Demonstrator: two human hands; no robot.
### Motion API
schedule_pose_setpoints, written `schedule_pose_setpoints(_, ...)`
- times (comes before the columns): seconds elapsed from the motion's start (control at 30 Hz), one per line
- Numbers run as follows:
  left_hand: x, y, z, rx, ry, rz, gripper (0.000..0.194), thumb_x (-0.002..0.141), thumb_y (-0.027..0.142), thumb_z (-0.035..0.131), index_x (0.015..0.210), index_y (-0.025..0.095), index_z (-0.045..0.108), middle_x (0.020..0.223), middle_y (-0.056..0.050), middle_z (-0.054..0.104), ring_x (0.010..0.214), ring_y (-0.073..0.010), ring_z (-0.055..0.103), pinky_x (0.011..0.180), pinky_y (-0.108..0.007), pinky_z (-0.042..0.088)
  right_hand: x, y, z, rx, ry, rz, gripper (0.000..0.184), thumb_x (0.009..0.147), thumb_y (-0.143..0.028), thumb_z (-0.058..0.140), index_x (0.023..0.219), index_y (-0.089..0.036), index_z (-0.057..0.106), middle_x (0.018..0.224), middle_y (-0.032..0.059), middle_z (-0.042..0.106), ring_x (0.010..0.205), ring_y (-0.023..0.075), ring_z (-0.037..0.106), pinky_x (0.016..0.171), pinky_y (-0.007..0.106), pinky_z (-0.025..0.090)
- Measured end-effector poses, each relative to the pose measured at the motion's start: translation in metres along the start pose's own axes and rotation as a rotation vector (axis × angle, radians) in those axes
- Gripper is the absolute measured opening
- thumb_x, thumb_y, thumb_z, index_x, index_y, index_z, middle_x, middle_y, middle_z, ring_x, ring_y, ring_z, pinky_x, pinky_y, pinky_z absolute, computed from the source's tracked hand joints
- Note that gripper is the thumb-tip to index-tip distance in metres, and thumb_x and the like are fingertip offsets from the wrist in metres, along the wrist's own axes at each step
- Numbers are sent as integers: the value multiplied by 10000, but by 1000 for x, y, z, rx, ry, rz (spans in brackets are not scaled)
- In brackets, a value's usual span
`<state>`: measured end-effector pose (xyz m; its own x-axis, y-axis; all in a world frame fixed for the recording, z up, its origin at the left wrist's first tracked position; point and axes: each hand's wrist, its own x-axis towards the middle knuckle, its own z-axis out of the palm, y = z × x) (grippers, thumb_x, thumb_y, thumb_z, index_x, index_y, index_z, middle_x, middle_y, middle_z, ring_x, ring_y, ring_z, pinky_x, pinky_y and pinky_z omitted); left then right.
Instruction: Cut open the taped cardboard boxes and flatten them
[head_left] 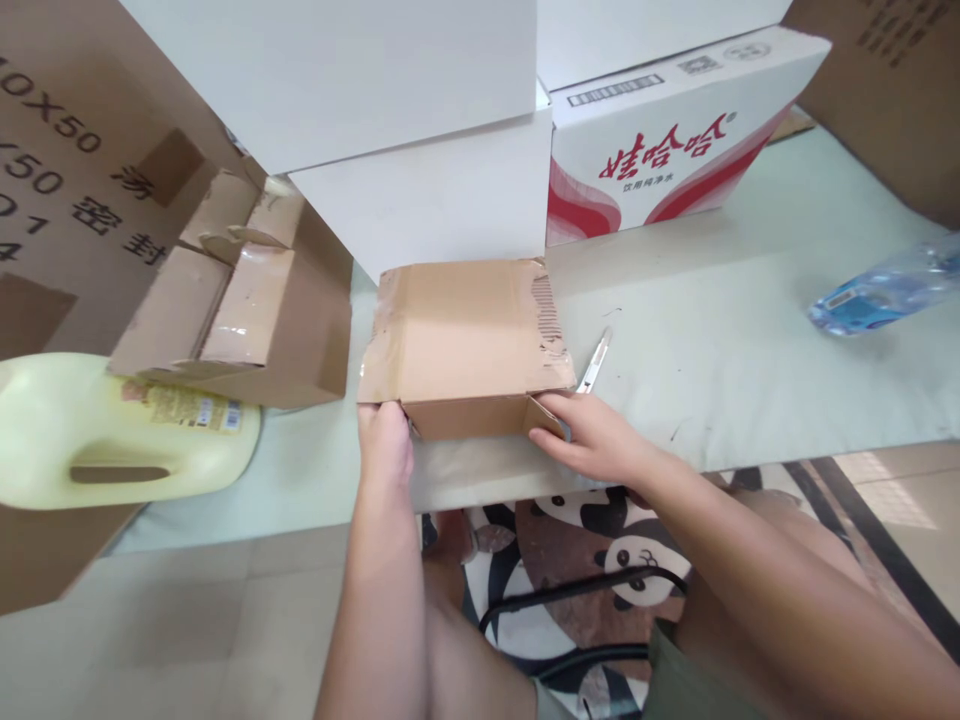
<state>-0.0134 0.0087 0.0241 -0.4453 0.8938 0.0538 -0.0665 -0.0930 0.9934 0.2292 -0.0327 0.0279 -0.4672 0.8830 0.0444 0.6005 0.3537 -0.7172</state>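
Near the front edge of the table (787,390), uneven tugging could tear the carton flap (545,417) the right hand (589,432) pinches, while the left hand's (386,440) hold is hidden.

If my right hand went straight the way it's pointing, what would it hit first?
Probably the small side flap, which your right hand touches, then the cardboard box itself; depth is unclear.

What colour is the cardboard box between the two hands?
The cardboard box is light brown; the head view shows it best.
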Motion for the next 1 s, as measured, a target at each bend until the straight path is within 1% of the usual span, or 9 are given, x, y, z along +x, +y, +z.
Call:
schedule_pose_setpoints(0.1,0,-1,0,0,-14,19,499,702,149,628,1187,241,699,1315,-81,691,1273,-221,623,1111,-348,468,0,0,1,1,1,-4,119,899,-291,504,809,-213,493,778,42,630,697,181,565,651,288,397)
schedule_pose_setpoints(0.27,1,-3,-1,5,-11,27,477,707,151,627,1169,240,701,1314,-76,692,1283,-220,615,1113,-347,467,0,1,1,-1,-21,3,115,906,-299,496,832,-212,499,843,71,653,771,212,604,688,312,424)
schedule_pose_setpoints(0.4,1,-4,-1,-1,-3,25,465,711,157,632,1164,236,705,1338,-73,683,1285,-222,611,1117,-350,464,0,1,1,2,-36,19,121,906,-308,488,828,-214,484,844,76,650,773,220,606,697,323,425)
schedule_pose_setpoints(0.63,0,-2,0,-1,0,1,496,711,134,619,1191,234,696,1341,-74,684,1274,-216,619,1115,-337,465,0,0,0,-7,-29,15,129,903,-307,492,814,-216,475,814,69,642,745,212,597,680,316,418)
schedule_pose_setpoints(0.77,0,-3,-1,0,12,-13,529,702,122,610,1216,224,683,1335,-83,686,1269,-220,622,1114,-345,465,0,0,2,0,-35,18,116,910,-302,488,849,-206,511,878,88,670,801,227,622,706,324,434)
schedule_pose_setpoints(0.9,1,-4,-1,7,11,9,591,688,107,589,1263,221,661,1351,-84,675,1286,-226,610,1126,-357,453,0,1,3,-14,-40,24,117,909,-306,493,865,-203,527,902,97,676,819,237,629,711,327,438)
schedule_pose_setpoints(1.0,0,-4,0,7,15,11,599,684,105,584,1266,224,661,1348,-82,677,1283,-229,612,1117,-353,460,0,1,3,-7,-47,30,121,910,-309,486,867,-204,526,928,104,682,844,242,636,727,332,442)
